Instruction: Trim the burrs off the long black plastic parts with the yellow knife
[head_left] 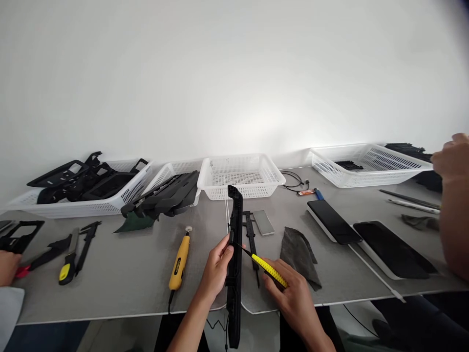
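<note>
Long black part (234, 293), left fingers (222, 257) clasping its middle, right fingers (274, 292) gripping yellow tool (269, 270) beside it

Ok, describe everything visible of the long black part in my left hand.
The long black part is narrow, apparently plastic, with a stepped outline and a leftward-curving upper end. It runs nearly vertical in view, its lower end past the near edge of the grey table. Your left hand grips it mid-length. The dark tip of a yellow-handled tool reaches its side; contact is unclear.
</note>
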`<state>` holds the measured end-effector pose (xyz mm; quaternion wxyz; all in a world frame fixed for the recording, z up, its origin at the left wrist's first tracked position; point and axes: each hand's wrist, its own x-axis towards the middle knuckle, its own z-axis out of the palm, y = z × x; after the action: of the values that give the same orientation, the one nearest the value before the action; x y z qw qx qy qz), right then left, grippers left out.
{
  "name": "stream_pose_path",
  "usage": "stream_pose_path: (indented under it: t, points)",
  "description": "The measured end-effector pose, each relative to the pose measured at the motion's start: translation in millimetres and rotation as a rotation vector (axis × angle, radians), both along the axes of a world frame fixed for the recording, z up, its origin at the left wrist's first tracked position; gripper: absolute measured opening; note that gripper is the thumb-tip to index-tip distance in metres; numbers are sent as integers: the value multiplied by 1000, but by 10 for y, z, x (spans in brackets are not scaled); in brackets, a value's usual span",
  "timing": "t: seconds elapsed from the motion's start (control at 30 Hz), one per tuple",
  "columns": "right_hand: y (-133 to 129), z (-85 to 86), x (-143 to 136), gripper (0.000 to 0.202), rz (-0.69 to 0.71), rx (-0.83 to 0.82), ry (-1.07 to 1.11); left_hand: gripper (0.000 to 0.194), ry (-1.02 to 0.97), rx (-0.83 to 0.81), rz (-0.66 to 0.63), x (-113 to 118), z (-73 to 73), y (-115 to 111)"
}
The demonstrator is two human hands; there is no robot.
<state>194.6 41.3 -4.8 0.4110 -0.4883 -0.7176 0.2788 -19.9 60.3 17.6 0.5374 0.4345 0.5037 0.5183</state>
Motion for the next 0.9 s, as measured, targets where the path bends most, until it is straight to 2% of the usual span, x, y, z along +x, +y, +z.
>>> stream_pose_path:
  t: [0.27,0.37,0.47,0.6,0.73,0.9]
  points:
    - [-36,-104,-5,28,-124,107,-20,56,-55,2,-6,19,8,-3]
    - [-58,-108,17,29,-169,100,16,51,-55,10,-16,18,7,-10]
    - [-59,-93,36,32,-239,68,59,56,-58,-57,-48,11,-9,-15]
    - [-30,-52,20,31,-151,37,44,63,-83,-81,-88,6,-53,4]
    - [-16,-10,8,25,-63,7,-34,64,-79,-36,-6,4,-64,23]
    - [-32,-14,33,24,-40,6,-55,67,-87,-111,27,9,12,-4]
